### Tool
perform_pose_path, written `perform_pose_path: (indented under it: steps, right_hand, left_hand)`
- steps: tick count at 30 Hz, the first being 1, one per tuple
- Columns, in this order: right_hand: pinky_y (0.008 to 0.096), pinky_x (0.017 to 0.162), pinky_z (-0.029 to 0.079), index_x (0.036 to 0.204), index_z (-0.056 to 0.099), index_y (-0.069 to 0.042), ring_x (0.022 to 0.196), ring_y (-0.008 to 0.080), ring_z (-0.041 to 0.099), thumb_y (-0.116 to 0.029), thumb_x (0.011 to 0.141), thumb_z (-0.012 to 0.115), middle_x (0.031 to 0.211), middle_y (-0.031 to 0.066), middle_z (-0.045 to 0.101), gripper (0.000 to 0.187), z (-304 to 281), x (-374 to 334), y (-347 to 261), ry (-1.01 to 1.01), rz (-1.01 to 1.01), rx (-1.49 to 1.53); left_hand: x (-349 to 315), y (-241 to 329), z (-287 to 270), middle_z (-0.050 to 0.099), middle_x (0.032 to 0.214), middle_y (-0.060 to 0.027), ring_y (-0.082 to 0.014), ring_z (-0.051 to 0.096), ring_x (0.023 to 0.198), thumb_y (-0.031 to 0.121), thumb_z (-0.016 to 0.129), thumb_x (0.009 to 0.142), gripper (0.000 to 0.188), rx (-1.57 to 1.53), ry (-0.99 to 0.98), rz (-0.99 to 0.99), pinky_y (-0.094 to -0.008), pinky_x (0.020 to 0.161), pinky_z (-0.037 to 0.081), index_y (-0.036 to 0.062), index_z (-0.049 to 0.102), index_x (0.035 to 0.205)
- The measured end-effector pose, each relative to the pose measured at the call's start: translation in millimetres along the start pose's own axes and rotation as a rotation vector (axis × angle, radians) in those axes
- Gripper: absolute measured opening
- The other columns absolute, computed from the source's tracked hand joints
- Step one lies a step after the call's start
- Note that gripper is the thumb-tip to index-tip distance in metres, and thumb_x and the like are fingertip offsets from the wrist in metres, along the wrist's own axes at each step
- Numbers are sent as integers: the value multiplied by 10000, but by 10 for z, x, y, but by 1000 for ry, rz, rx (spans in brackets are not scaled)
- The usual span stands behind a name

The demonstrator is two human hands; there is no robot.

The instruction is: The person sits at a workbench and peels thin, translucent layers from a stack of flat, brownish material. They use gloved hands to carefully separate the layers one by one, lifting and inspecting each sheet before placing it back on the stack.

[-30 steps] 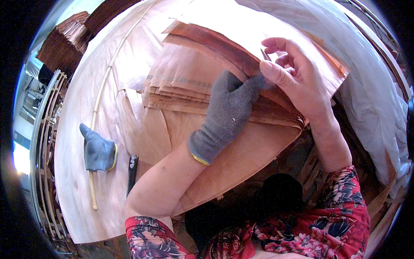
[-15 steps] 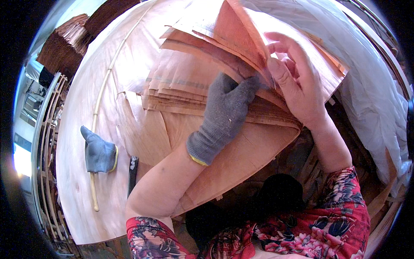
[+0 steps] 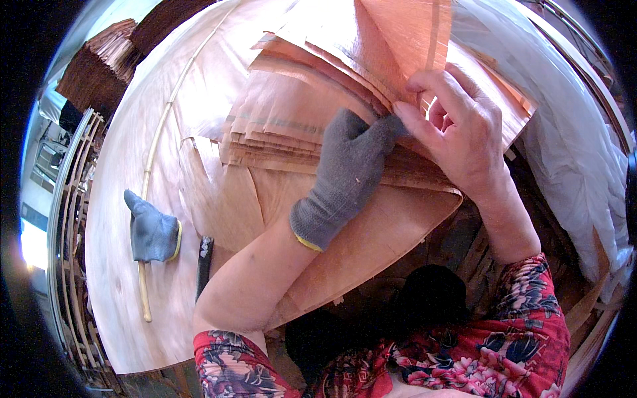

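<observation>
At the centre of the frame the left hand, in a grey knit glove, presses flat with fingers spread on a stack of thin veneer sheets lying on the pale tabletop. Upper right, the bare right hand pinches a lifted veneer sheet, fingers clamped on its edge. Lower left lie a spare grey glove, a slim wooden stick and a dark tool, perhaps a knife.
</observation>
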State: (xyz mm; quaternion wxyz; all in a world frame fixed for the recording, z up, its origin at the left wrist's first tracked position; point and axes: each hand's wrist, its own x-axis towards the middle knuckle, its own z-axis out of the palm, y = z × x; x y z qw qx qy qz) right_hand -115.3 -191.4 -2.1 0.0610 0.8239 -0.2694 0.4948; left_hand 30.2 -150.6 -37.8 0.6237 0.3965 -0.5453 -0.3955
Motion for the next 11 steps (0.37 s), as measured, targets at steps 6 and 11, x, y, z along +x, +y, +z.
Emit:
perform_pose_path:
  steps: [6, 11]
  right_hand:
    - [373, 554, 476, 845, 570, -72, 656, 284, 596, -207, 733, 677, 791, 78, 583, 205, -5, 27, -35, -43, 22, -8]
    - [377, 575, 483, 847, 572, -67, 688, 295, 605, -215, 755, 663, 812, 88, 594, 196, 20, 16, -23, -41, 81, 6]
  left_hand:
    - [-12, 4, -5, 626, 819, -63, -118, 557, 757, 159, 573, 851, 202, 5, 15, 12, -261, 668, 454, -31, 600, 913]
    - [-2, 23, 18, 630, 859, -88, -153, 566, 796, 149, 549, 867, 198, -51, -24, -9, -282, 701, 458, -13, 592, 973]
